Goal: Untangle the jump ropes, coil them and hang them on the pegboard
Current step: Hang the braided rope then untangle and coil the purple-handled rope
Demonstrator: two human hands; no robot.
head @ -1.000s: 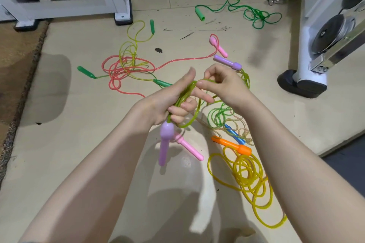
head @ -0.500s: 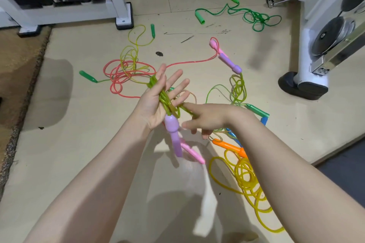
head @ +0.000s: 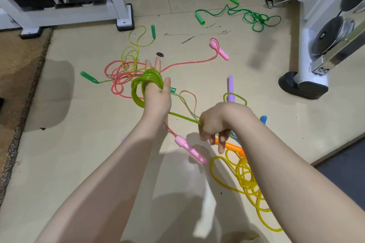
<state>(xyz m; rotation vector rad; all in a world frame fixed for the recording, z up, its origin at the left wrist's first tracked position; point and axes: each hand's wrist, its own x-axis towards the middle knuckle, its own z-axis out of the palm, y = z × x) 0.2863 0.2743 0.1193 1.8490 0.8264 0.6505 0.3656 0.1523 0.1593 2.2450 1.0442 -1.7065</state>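
Since 0.5 s ago I'd rolled L grip back-up, fingers straight & wide, green rope coiled round them. R grip, at 4 o'clock, clenched the taut tail. Coil looked fatter; I judged only the purple handle end left.

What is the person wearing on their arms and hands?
Nothing that shows. The left arm and right arm are bare to the picture's edge, no sleeves. The left hand and right hand have no gloves, and neither wrist has a watch or band.
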